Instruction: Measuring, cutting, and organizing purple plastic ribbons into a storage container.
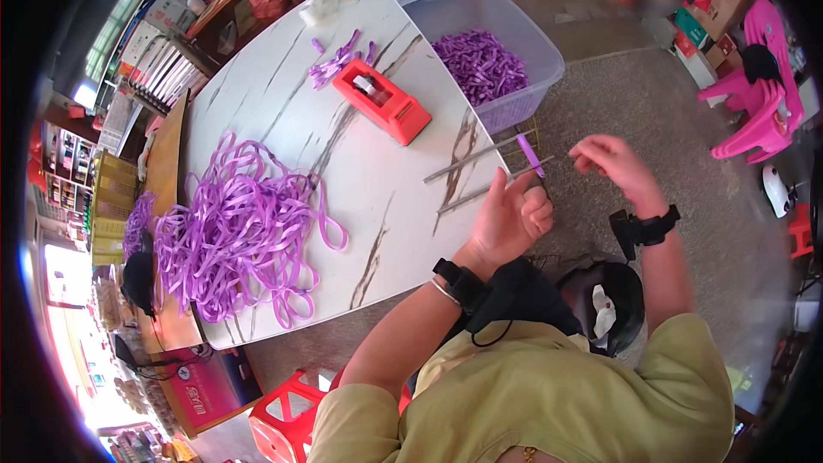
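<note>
Two thin metal rods (470, 162) jut out over the table's right edge, with a short band of purple ribbon (529, 155) stretched across them. Just below the rods is my left hand (512, 216), thumb raised and the other fingers curled in. Its index finger is close to the lower rod; whether it touches is unclear. To the right of the ribbon, my right hand (614, 166) is held in the air with bent fingers and thumb drawn together. Anything in either hand is too small or hidden to make out. A large tangled heap of purple ribbon (240, 231) lies on the left of the table.
A red tape dispenser (381, 103) and a small bunch of purple ribbon pieces (336, 69) are on the marble-patterned table (377, 231). Beyond its right edge stands a clear plastic bin (540, 60) holding many purple pieces. Pink chairs (767, 90) and a red stool (287, 416) are nearby.
</note>
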`<action>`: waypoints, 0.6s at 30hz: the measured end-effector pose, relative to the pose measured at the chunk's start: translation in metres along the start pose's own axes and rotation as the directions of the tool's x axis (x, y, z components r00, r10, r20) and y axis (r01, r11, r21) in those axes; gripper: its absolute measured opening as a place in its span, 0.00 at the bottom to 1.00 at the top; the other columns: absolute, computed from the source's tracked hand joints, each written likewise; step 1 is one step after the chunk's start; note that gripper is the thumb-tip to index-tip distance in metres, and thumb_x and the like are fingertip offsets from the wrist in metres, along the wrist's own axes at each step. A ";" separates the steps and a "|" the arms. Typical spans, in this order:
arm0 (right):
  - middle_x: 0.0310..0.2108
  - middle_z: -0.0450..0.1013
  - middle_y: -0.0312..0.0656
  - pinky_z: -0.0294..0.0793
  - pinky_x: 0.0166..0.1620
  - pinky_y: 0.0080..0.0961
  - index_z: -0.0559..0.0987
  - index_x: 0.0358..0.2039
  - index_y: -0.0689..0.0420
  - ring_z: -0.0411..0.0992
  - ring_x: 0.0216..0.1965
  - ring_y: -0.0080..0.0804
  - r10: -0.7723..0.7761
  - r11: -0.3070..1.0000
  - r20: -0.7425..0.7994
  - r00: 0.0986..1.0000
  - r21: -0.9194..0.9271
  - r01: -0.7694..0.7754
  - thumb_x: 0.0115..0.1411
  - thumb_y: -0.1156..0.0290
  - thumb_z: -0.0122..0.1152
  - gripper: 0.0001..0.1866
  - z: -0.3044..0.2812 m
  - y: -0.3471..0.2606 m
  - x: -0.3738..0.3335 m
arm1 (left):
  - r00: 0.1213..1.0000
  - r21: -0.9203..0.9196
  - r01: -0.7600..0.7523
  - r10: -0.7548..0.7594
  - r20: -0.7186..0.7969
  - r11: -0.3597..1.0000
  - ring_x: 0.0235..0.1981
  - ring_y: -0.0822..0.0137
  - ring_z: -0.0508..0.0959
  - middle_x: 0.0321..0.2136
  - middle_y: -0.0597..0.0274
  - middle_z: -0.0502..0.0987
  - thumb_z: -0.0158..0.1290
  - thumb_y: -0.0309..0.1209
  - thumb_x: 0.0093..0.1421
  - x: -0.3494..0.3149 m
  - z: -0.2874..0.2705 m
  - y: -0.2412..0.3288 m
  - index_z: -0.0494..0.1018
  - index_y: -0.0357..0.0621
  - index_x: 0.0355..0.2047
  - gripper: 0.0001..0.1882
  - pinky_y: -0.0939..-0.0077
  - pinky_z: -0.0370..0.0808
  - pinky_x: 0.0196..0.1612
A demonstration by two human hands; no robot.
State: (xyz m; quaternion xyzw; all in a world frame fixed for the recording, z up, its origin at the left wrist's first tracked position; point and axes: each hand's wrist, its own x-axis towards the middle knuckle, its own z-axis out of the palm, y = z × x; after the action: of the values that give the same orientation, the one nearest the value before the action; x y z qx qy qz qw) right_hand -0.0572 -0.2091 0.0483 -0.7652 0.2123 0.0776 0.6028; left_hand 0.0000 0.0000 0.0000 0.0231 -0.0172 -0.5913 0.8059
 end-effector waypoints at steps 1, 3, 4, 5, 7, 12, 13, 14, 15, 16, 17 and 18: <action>0.28 0.73 0.31 0.61 0.27 0.12 0.76 0.34 0.56 0.69 0.31 0.14 -0.072 0.997 -0.022 0.997 -0.026 0.071 0.59 0.59 0.48 0.14 -0.001 -0.011 0.000 | 1.000 -0.005 -0.011 0.011 -0.006 1.000 0.24 0.70 0.62 0.19 0.68 0.59 0.33 0.54 0.60 0.000 0.000 -0.001 0.58 0.50 0.40 0.22 0.77 0.62 0.31; 0.27 0.72 0.30 0.59 0.27 0.11 0.75 0.35 0.56 0.68 0.30 0.13 -0.150 0.987 -0.025 0.988 -0.070 0.148 0.60 0.60 0.47 0.14 -0.003 -0.037 0.002 | 0.999 -0.015 -0.044 0.044 -0.003 0.999 0.24 0.70 0.62 0.19 0.68 0.60 0.33 0.54 0.60 0.002 0.001 -0.006 0.58 0.50 0.39 0.22 0.77 0.62 0.31; 0.27 0.72 0.30 0.59 0.27 0.10 0.75 0.34 0.56 0.68 0.29 0.12 -0.210 0.975 -0.015 0.978 -0.072 0.208 0.60 0.61 0.47 0.13 0.003 -0.053 0.006 | 1.000 -0.012 -0.026 0.026 0.002 1.000 0.24 0.70 0.62 0.19 0.68 0.60 0.33 0.54 0.60 0.003 0.000 -0.005 0.58 0.50 0.38 0.21 0.78 0.62 0.31; 0.27 0.72 0.29 0.58 0.27 0.09 0.75 0.34 0.56 0.67 0.28 0.12 -0.270 0.960 -0.003 0.963 -0.072 0.269 0.60 0.62 0.46 0.13 0.011 -0.068 0.010 | 1.000 -0.007 -0.008 0.008 0.005 1.000 0.24 0.70 0.63 0.18 0.68 0.60 0.34 0.53 0.60 0.003 0.000 -0.005 0.59 0.51 0.38 0.20 0.78 0.62 0.31; 0.27 0.71 0.29 0.58 0.26 0.09 0.75 0.34 0.57 0.67 0.27 0.12 -0.328 0.940 0.048 0.943 -0.082 0.331 0.59 0.63 0.47 0.13 0.041 -0.095 0.029 | 0.999 -0.033 -0.028 0.029 0.039 0.999 0.24 0.70 0.63 0.18 0.69 0.60 0.33 0.51 0.61 0.000 -0.005 -0.001 0.60 0.52 0.36 0.18 0.78 0.62 0.31; 0.29 0.72 0.30 0.61 0.26 0.11 0.75 0.34 0.59 0.65 0.25 0.14 -0.425 0.850 0.325 0.845 -0.179 0.496 0.58 0.64 0.51 0.12 0.097 -0.132 0.109 | 1.000 -0.004 -0.009 0.009 0.019 1.000 0.23 0.71 0.61 0.17 0.69 0.57 0.31 0.43 0.64 -0.001 -0.004 -0.003 0.62 0.54 0.36 0.12 0.78 0.61 0.31; 0.29 0.72 0.32 0.61 0.25 0.11 0.76 0.33 0.59 0.64 0.24 0.15 -0.427 0.845 0.312 0.849 -0.196 0.498 0.57 0.64 0.52 0.11 0.106 -0.140 0.120 | 1.000 0.012 -0.010 0.010 0.010 1.000 0.23 0.71 0.59 0.17 0.70 0.56 0.29 0.41 0.64 -0.001 -0.003 -0.004 0.63 0.54 0.39 0.13 0.78 0.60 0.31; 0.28 0.73 0.33 0.62 0.25 0.12 0.76 0.32 0.59 0.64 0.23 0.15 -0.430 0.841 0.298 0.852 -0.212 0.498 0.56 0.64 0.53 0.11 0.115 -0.148 0.129 | 1.000 0.016 -0.006 0.006 0.009 1.000 0.23 0.72 0.59 0.17 0.70 0.56 0.30 0.38 0.64 0.001 -0.002 -0.005 0.62 0.54 0.37 0.11 0.79 0.60 0.31; 0.28 0.73 0.33 0.62 0.25 0.12 0.76 0.32 0.59 0.64 0.23 0.15 -0.433 0.838 0.299 0.850 -0.214 0.502 0.56 0.64 0.53 0.11 0.121 -0.153 0.139 | 1.000 0.019 -0.009 0.009 0.013 1.000 0.23 0.72 0.59 0.17 0.70 0.56 0.30 0.38 0.64 0.001 -0.002 -0.005 0.62 0.54 0.37 0.11 0.79 0.60 0.31; 0.27 0.74 0.34 0.62 0.25 0.13 0.77 0.31 0.60 0.64 0.23 0.16 -0.352 0.851 0.346 0.870 -0.268 0.451 0.55 0.64 0.54 0.12 0.128 -0.159 0.147 | 1.000 0.019 -0.005 0.005 -0.008 1.000 0.23 0.72 0.59 0.17 0.70 0.56 0.30 0.37 0.63 0.000 -0.001 -0.005 0.62 0.55 0.36 0.10 0.79 0.60 0.31; 0.25 0.75 0.35 0.62 0.25 0.13 0.77 0.29 0.60 0.64 0.22 0.16 -0.266 0.858 0.385 0.884 -0.324 0.399 0.55 0.64 0.55 0.12 0.134 -0.161 0.153 | 1.000 0.020 0.002 -0.001 -0.028 1.000 0.23 0.72 0.60 0.17 0.70 0.56 0.30 0.36 0.63 0.001 -0.001 -0.005 0.61 0.55 0.35 0.09 0.80 0.60 0.31; 0.23 0.75 0.38 0.60 0.24 0.13 0.78 0.27 0.61 0.63 0.21 0.17 -0.214 0.889 0.401 0.891 -0.298 0.348 0.53 0.63 0.58 0.12 0.140 -0.162 0.156 | 1.000 0.022 0.000 0.000 -0.010 1.000 0.23 0.72 0.60 0.17 0.70 0.55 0.31 0.36 0.63 0.000 -0.001 -0.004 0.60 0.55 0.33 0.07 0.80 0.60 0.31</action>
State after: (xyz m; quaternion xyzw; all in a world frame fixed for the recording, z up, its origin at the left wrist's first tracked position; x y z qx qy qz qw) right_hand 0.1700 -0.0818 0.0975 -0.8587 -0.0337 0.1635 0.4846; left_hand -0.0039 -0.0014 -0.0008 0.0349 -0.0199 -0.5910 0.8056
